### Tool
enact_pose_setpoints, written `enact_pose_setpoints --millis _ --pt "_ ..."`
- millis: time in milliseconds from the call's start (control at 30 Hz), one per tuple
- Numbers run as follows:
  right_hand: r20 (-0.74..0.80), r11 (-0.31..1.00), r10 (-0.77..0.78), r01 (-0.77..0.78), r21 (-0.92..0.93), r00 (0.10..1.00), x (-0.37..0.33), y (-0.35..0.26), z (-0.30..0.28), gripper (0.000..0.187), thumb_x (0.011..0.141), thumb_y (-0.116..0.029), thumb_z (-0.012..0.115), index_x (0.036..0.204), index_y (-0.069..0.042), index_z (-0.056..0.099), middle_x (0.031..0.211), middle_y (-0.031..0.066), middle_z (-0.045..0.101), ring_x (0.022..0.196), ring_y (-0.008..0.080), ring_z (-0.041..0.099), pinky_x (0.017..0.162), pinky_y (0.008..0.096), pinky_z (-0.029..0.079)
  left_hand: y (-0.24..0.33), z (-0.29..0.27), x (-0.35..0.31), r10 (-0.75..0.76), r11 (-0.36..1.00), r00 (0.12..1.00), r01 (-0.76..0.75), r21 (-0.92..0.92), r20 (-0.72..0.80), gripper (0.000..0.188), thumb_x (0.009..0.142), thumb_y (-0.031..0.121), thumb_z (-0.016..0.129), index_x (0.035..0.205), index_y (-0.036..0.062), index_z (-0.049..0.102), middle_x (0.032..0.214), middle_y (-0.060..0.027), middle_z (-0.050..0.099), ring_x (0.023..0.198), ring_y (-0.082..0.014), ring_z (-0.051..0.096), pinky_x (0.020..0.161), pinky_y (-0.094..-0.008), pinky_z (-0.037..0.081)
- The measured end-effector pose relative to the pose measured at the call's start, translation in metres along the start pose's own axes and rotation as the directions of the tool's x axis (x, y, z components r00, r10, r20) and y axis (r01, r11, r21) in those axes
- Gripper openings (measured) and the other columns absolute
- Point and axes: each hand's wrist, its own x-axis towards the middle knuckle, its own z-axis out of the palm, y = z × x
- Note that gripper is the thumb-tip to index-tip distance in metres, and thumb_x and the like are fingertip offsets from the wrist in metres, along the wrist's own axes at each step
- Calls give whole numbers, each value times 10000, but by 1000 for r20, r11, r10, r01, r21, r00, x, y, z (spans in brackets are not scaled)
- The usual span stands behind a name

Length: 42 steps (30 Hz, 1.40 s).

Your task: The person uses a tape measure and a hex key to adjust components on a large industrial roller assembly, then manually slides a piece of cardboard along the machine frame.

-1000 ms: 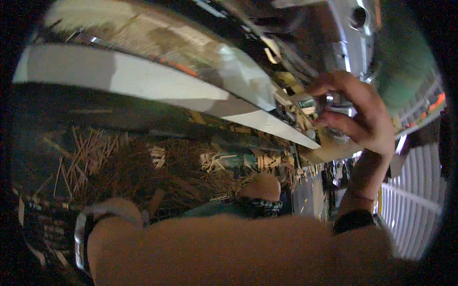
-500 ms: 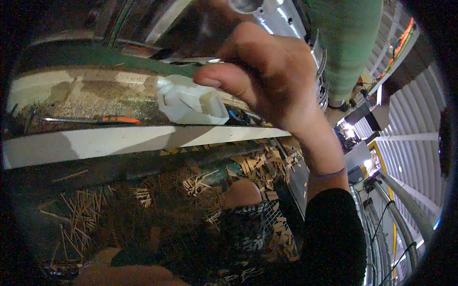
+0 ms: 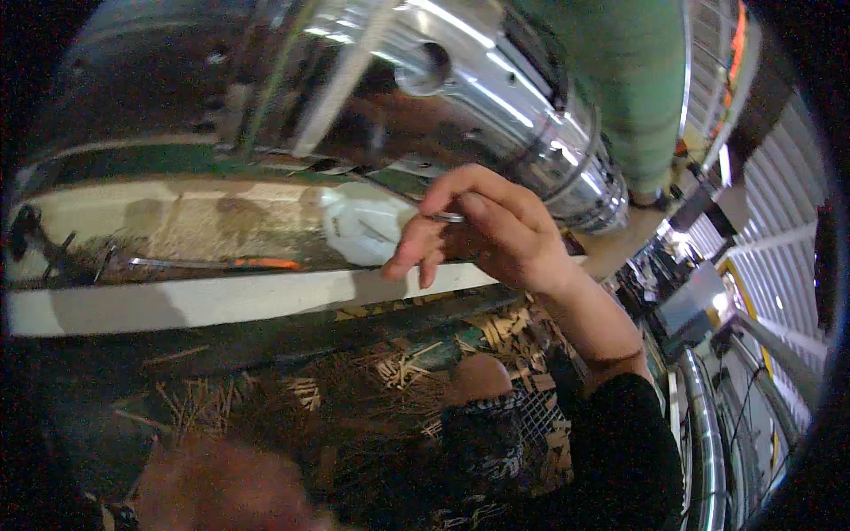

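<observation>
My right hand is raised in the middle of the view, its thumb and forefinger closed on a thin metal rod. The rod's shiny end shows at the fingertips, and a thin dark length slants up left toward the machine; its kind does not show clearly. The other fingers curl loosely below. Just left of the hand, a cut-open whitish plastic jug sits on a dirty ledge. A blurred skin-coloured shape fills the lower left; whether it is my left hand or a knee, I cannot tell.
A shiny metal cylinder with a round hole lies beyond the hand, beside a thick green column. An orange-handled tool rests on the ledge behind a pale rail. Wood scraps litter the floor around my bare knee.
My right hand has come down and turned, and the metal rod now shows between its fingers. The view has shifted, revealing more of the metal cylinder. The lower-left shape has moved and blurred.
</observation>
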Motion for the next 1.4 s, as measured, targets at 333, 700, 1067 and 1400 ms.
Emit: enact_pose_setpoints --millis 333,700,1067,1400 --pt "35 -119 -161 16 -993 986 -10 -38 -4 358 806 -69 575 1162 -89 552 765 86 477 703 235 526 684 299 451 -193 54 -4 -467 524 874 394 755 -131 192 818 171 557 882 -9 573 935 -204 537 675 -341 608 596 -409 502" --pt "-4 742 330 -262 -618 944 7 -47 -1 406 899 -114 491 1280 -25 383 881 111 603 776 135 563 699 252 450 -191 66 -3 -495 483 861 385 786 -117 279 796 276 587 878 11 617 849 -163 577 662 -338 602 608 -430 492" --pt "45 275 -138 82 -958 989 25 -33 -6 195 846 -231 596 856 -39 634 658 75 601 641 125 583 582 302 445 -192 59 -5 -525 508 847 392 767 -86 277 806 278 575 928 32 609 907 -169 564 725 -330 607 618 -428 496" --pt "-301 876 99 -227 -427 948 8 -13 -20 468 930 -385 421 1038 38 588 666 52 581 544 98 500 489 215 388 -192 51 -7 -434 661 891 413 626 -129 279 806 261 585 935 14 580 835 -186 585 681 -353 597 593 -427 495"
